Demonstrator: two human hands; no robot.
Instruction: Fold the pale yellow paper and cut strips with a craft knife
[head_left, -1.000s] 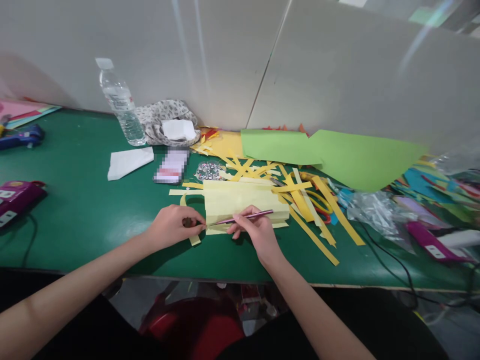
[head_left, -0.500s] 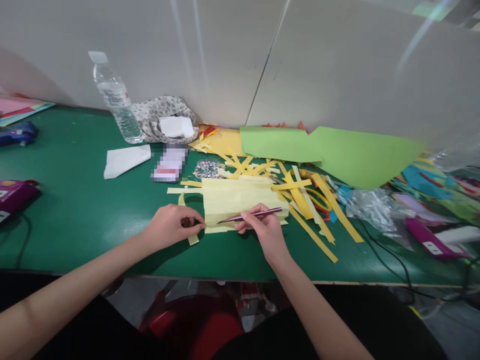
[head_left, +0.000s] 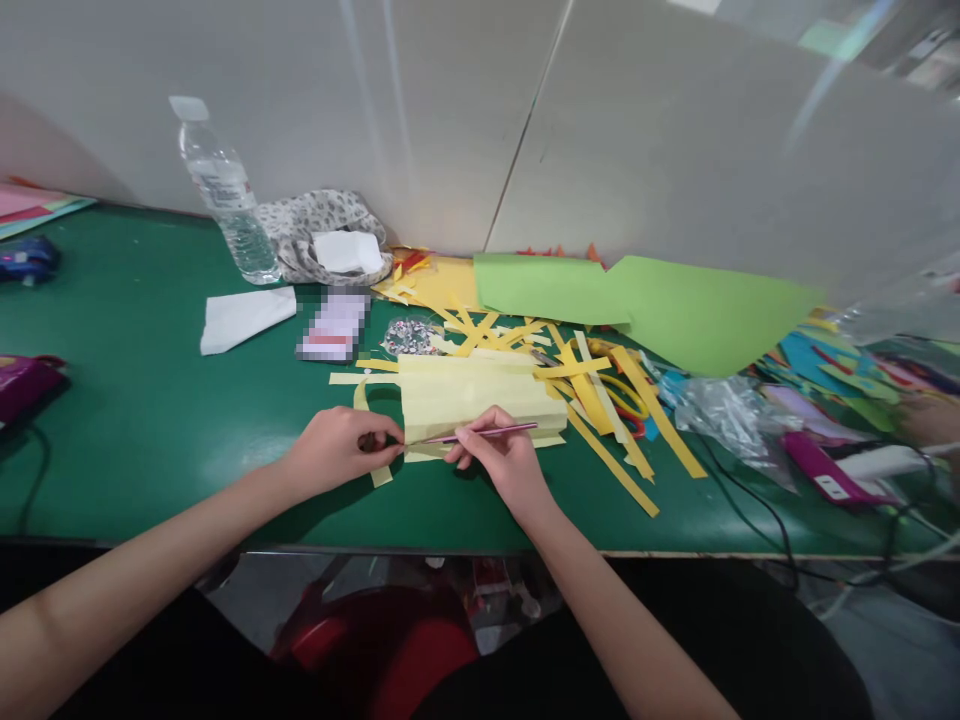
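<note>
A creased pale yellow paper sheet (head_left: 472,390) lies on the green table in front of me. My left hand (head_left: 352,445) pinches at the lower left corner of the sheet, its thumb and forefinger pressed together there. Between the fingers of my right hand (head_left: 495,450) is a thin pink pen-like tool (head_left: 502,431), its tip pointing left, close to my left fingertips. What the tip touches is too small to tell. A curled yellow strip (head_left: 361,397) shows just behind my left hand.
Cut yellow strips (head_left: 622,470) and scissors (head_left: 626,395) lie to the right. Green paper (head_left: 675,310) rests along the wall. A water bottle (head_left: 229,200), a cloth (head_left: 296,225) and a phone (head_left: 334,325) stand or lie at the back left. Black cables (head_left: 750,490) cross the right side.
My right hand has moved left along the sheet's lower edge, bringing the tool's tip to my left fingertips. The whole view has shifted slightly. At the far right edge, part of a person's hand shows.
</note>
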